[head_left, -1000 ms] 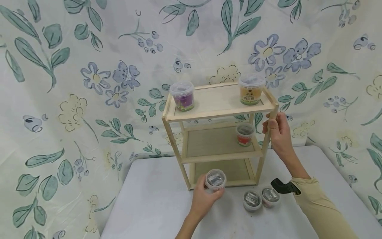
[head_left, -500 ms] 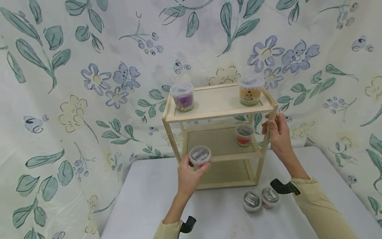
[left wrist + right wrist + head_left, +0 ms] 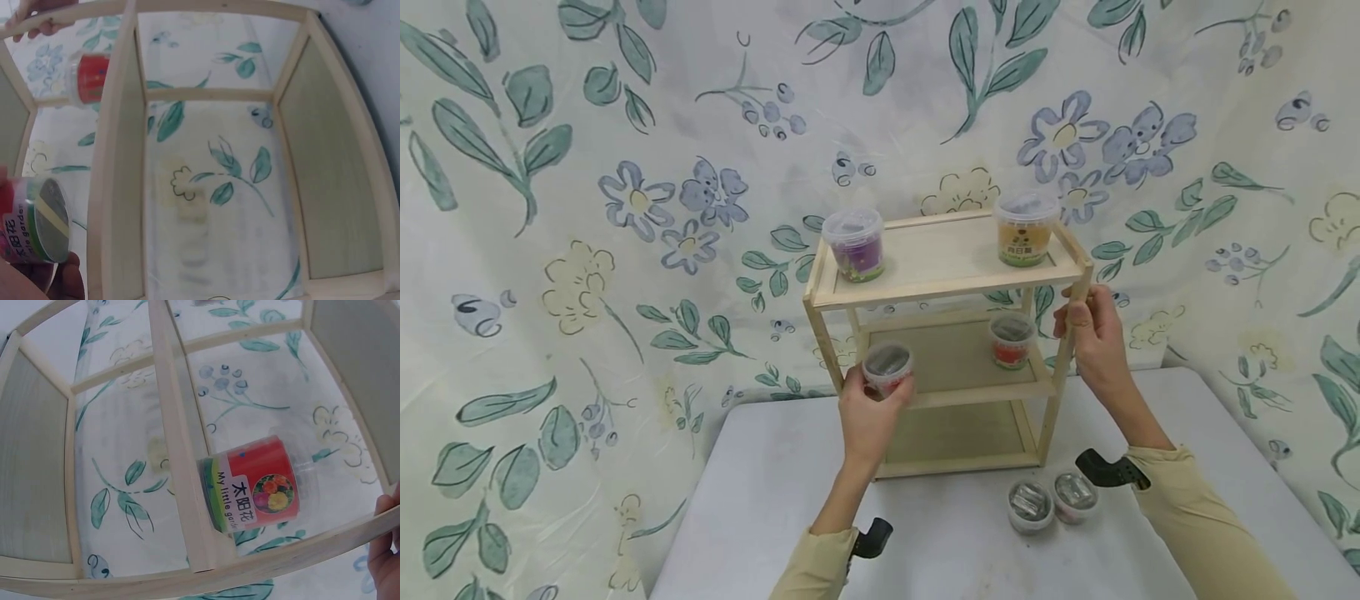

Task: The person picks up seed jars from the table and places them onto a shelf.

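The small red-labelled plastic tub is gripped by the curled left hand at the pale wooden three-tier shelf's middle tier – best slid in level – while the upright is held in the right hand's closed grip.

Both arms reach forward in pale yellow sleeves, a black strap at each wrist. The left hand is raised, fingers curled in a grip, thumb towards the body. The right hand is higher, fingers and thumb wrapped in a grasp.
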`<state>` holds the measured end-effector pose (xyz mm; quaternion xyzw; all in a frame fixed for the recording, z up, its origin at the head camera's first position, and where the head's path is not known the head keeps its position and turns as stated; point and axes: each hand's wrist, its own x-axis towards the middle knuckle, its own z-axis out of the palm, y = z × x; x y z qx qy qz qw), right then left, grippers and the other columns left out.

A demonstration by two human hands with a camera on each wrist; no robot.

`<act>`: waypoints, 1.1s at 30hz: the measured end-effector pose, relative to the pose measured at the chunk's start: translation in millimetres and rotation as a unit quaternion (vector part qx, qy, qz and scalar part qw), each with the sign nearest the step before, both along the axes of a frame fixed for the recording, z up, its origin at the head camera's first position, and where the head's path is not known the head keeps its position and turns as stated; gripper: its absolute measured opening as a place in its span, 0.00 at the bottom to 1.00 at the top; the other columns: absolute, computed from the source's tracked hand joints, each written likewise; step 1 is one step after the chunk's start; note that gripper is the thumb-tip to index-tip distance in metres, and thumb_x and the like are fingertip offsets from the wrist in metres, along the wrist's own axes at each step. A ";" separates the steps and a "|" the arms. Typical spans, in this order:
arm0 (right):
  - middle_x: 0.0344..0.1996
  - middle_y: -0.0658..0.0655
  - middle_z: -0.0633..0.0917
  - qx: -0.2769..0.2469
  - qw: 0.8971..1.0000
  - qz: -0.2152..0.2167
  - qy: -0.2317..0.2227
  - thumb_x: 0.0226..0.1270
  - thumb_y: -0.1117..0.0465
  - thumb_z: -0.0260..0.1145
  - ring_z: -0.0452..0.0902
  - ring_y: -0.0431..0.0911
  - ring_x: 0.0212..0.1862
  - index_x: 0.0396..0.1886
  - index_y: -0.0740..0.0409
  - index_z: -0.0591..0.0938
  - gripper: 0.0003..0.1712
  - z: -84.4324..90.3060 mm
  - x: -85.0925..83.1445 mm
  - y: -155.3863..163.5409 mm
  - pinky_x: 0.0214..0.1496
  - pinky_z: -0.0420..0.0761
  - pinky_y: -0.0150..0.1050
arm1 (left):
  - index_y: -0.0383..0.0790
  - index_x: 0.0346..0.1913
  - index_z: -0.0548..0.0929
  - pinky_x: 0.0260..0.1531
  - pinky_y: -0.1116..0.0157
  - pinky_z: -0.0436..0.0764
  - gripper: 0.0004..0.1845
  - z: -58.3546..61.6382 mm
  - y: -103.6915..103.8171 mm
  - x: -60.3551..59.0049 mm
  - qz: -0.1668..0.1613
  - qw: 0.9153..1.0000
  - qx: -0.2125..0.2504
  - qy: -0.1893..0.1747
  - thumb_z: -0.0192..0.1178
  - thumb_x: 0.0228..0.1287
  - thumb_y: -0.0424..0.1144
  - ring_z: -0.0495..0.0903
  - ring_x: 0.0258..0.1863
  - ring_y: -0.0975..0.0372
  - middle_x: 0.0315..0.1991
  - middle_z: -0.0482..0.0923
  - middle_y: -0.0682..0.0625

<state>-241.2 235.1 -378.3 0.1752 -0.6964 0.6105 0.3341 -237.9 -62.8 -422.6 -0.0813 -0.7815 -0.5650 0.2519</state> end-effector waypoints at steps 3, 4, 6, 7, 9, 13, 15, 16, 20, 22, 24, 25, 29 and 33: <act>0.31 0.44 0.77 0.000 1.000 0.000 0.001 0.79 0.69 0.45 0.72 0.39 0.31 0.54 0.76 0.66 0.13 0.8 0.2 -0.8 0.39 0.73 0.29 | 0.37 0.51 0.80 0.33 0.63 0.77 0.27 2.4 3.4 -5.0 0.015 1.000 0.011 -0.002 0.73 0.50 0.46 0.77 0.34 0.59 0.41 0.79 0.45; 0.31 0.45 0.77 0.002 1.000 -0.001 0.000 0.79 0.68 0.45 0.72 0.39 0.31 0.54 0.76 0.66 0.13 1.1 0.3 -1.0 0.39 0.73 0.29 | 0.37 0.52 0.79 0.34 0.62 0.77 0.27 3.1 4.7 -6.7 0.019 1.000 0.013 -0.002 0.73 0.50 0.46 0.77 0.35 0.58 0.42 0.80 0.45; 0.31 0.47 0.77 0.001 1.000 -0.002 0.000 0.79 0.68 0.45 0.72 0.39 0.31 0.54 0.75 0.66 0.13 1.7 0.7 -1.6 0.39 0.74 0.29 | 0.36 0.53 0.79 0.36 0.60 0.79 0.28 4.5 7.2 -10.0 0.031 0.999 0.013 -0.004 0.73 0.50 0.46 0.79 0.37 0.56 0.44 0.80 0.44; 0.31 0.47 0.77 0.002 1.000 -0.003 -0.001 0.79 0.68 0.45 0.72 0.39 0.31 0.53 0.75 0.66 0.13 1.9 0.8 -1.7 0.39 0.74 0.29 | 0.36 0.54 0.79 0.37 0.58 0.80 0.29 5.0 8.4 -11.5 0.037 0.999 0.010 -0.006 0.72 0.51 0.47 0.80 0.39 0.55 0.45 0.80 0.43; 0.31 0.48 0.77 0.001 1.000 -0.003 -0.001 0.79 0.68 0.45 0.72 0.38 0.31 0.53 0.75 0.66 0.13 1.8 0.7 -1.9 0.39 0.74 0.29 | 0.35 0.56 0.78 0.40 0.55 0.80 0.30 5.7 10.5 -14.3 0.052 0.999 0.002 -0.011 0.72 0.51 0.47 0.81 0.42 0.54 0.48 0.80 0.42; 0.31 0.44 0.77 0.001 1.000 -0.001 0.002 0.79 0.70 0.45 0.72 0.38 0.30 0.54 0.75 0.67 0.12 0.8 -0.4 -1.7 0.38 0.73 0.29 | 0.34 0.61 0.75 0.46 0.51 0.81 0.34 7.2 14.1 -19.7 0.073 0.997 0.003 -0.036 0.71 0.52 0.48 0.81 0.48 0.51 0.53 0.78 0.40; 0.30 0.42 0.77 0.002 1.000 0.000 0.006 0.78 0.70 0.44 0.72 0.38 0.30 0.54 0.76 0.67 0.12 0.4 -0.9 -1.5 0.37 0.73 0.29 | 0.34 0.63 0.72 0.49 0.50 0.80 0.36 8.0 15.5 -22.7 0.076 0.996 0.014 -0.053 0.70 0.53 0.47 0.80 0.51 0.50 0.54 0.78 0.40; 0.31 0.41 0.77 0.002 1.000 0.000 0.007 0.78 0.70 0.44 0.72 0.38 0.30 0.54 0.76 0.67 0.12 0.3 -1.0 -1.3 0.37 0.73 0.29 | 0.34 0.64 0.70 0.50 0.49 0.79 0.37 8.3 16.2 -24.0 0.074 0.995 0.020 -0.061 0.70 0.53 0.46 0.80 0.52 0.50 0.55 0.77 0.39; 0.31 0.42 0.77 0.004 1.000 -0.001 0.011 0.79 0.70 0.44 0.72 0.38 0.30 0.53 0.76 0.67 0.13 0.7 -1.0 -1.0 0.37 0.73 0.29 | 0.35 0.66 0.66 0.54 0.48 0.78 0.39 9.2 17.9 -28.7 0.076 0.993 0.023 -0.083 0.70 0.54 0.45 0.79 0.54 0.48 0.56 0.76 0.38; 0.31 0.42 0.77 0.004 1.000 -0.002 0.010 0.79 0.68 0.45 0.72 0.38 0.30 0.53 0.76 0.66 0.13 1.6 -0.5 -1.2 0.38 0.73 0.29 | 0.35 0.66 0.66 0.53 0.48 0.78 0.39 9.8 18.3 -30.1 0.081 0.992 0.015 -0.091 0.69 0.54 0.45 0.79 0.54 0.48 0.56 0.76 0.38; 0.31 0.43 0.77 0.006 1.000 -0.004 0.008 0.79 0.67 0.45 0.72 0.38 0.30 0.53 0.76 0.66 0.13 2.6 0.1 -1.5 0.38 0.74 0.29 | 0.36 0.66 0.66 0.53 0.48 0.78 0.39 10.3 18.8 -31.4 0.088 0.991 0.005 -0.101 0.69 0.54 0.46 0.79 0.54 0.49 0.56 0.76 0.38; 0.31 0.44 0.77 0.005 1.000 -0.003 0.009 0.79 0.67 0.45 0.72 0.38 0.31 0.53 0.76 0.66 0.13 2.6 0.1 -1.4 0.38 0.74 0.29 | 0.36 0.66 0.65 0.53 0.48 0.78 0.39 10.5 18.9 -31.6 0.089 0.991 0.002 -0.105 0.69 0.54 0.46 0.79 0.54 0.49 0.56 0.76 0.39; 0.31 0.45 0.77 0.002 1.000 0.001 0.012 0.79 0.69 0.45 0.72 0.38 0.30 0.53 0.77 0.66 0.13 1.8 -0.4 -1.2 0.38 0.73 0.29 | 0.36 0.65 0.65 0.52 0.49 0.78 0.37 11.8 19.4 -31.9 0.089 0.990 -0.009 -0.112 0.68 0.55 0.45 0.78 0.53 0.49 0.56 0.74 0.39; 0.30 0.42 0.77 0.002 1.000 -0.001 0.007 0.78 0.71 0.43 0.72 0.38 0.30 0.52 0.79 0.65 0.13 4.5 2.9 -4.4 0.37 0.72 0.29 | 0.34 0.63 0.65 0.51 0.49 0.79 0.36 11.5 19.6 -32.8 0.097 0.989 -0.028 -0.106 0.68 0.55 0.44 0.78 0.52 0.48 0.54 0.73 0.37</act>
